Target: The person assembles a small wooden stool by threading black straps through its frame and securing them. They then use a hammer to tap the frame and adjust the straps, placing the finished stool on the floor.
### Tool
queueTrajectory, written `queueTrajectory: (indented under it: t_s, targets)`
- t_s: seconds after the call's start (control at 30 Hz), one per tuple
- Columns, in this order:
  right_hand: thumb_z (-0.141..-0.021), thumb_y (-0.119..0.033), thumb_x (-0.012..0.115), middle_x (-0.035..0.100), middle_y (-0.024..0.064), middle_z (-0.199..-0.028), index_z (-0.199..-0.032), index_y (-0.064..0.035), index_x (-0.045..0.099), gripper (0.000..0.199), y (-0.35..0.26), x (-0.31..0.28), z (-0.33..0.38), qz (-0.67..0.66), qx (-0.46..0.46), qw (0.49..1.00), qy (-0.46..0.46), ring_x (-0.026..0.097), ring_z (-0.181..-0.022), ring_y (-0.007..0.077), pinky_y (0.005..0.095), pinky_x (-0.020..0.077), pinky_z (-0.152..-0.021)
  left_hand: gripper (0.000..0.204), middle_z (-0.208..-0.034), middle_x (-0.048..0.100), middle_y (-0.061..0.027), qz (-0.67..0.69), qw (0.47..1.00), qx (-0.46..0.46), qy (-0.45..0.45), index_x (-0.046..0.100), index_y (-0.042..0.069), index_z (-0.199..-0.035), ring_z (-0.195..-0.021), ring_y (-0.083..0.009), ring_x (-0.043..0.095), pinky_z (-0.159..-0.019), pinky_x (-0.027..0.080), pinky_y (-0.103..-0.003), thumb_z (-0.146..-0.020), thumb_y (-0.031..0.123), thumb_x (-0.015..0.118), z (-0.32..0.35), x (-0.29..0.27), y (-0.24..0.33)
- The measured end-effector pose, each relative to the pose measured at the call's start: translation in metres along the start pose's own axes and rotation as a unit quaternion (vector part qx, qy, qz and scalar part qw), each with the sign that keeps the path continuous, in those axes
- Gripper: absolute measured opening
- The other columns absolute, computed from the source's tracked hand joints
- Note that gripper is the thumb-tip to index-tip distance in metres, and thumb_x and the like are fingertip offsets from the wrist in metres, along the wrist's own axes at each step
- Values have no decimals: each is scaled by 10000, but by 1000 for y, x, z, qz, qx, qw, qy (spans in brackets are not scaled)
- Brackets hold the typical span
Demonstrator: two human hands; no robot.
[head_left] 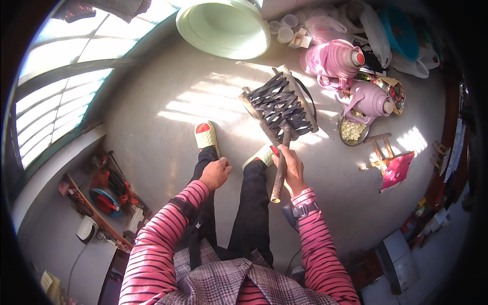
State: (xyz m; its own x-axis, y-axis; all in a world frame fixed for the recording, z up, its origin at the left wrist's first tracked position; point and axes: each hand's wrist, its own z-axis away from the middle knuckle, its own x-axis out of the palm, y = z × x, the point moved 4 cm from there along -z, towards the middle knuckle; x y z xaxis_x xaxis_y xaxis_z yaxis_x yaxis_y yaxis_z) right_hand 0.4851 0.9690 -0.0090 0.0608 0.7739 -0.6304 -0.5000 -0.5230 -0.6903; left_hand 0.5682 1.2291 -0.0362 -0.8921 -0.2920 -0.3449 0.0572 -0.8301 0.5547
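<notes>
Gripping rough wooden stick (279, 175) in right hand (291, 165) | left hand (215, 173) fisted, empty | woven strap stool (281, 105)

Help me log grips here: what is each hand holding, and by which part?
The right hand grips a wooden stick around its middle; its far end meets the strap-woven stool. The left hand is a closed fist, holding nothing visible.

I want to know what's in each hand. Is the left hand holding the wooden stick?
No, the left hand is a closed fist resting on the knee, while the right hand grips the wooden stick.
</notes>
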Motion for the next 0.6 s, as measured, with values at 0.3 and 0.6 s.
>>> queueTrajectory:
  t_s: [0.3,0.6]
  targets:
    - [-819,3,702,623,158,-873,-1067,-43,645,259,-19,-16,0,-66,-48,995,49,660,-786,342,405,527,-696,365,-853,703,-223,117,990,-47,-63,611,-21,-1025,-813,-361,706,-768,555,-452,-957,335,574,-34,-5,16]
    - [-750,-1,668,555,191,-990,-1167,-88,640,426,-71,14,22,41,-229,972,-38,624,-928,387,451,558,-704,360,-875,650,-106,587,776,-136,-183,607,-34,-1033,-767,-211,658,-705,558,-329,-913,280,735,-56,32,102]
